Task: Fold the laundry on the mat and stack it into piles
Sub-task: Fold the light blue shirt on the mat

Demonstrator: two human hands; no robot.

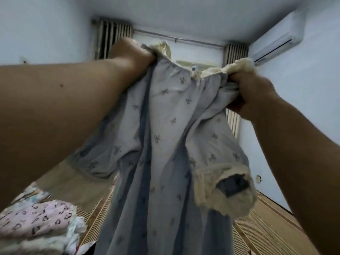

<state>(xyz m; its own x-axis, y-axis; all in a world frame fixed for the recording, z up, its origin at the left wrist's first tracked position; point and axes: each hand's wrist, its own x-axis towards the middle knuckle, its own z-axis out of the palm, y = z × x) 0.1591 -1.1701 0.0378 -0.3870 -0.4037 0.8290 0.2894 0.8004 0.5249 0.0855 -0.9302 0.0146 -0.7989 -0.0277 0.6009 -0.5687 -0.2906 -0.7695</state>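
Dress point(165, 137), pale blue with small bow prints, hung in the air from 2 fists, well above the mat point(266, 229). The left hand point(134, 52) was raised on an outstretched arm, its fingers curled tight round the gathered neckline at 1 shoulder. The right hand point(252, 92), lower and on the other side, clutched the opposite shoulder in a bunched grip, with a cream lace frill spilling above its knuckles. Below both grips the cloth fell in long folds. A short sleeve with a cream lace cuff drooped beneath the right hand. Under the left forearm lay a pink heart-print garment point(36, 216) on heaped laundry.
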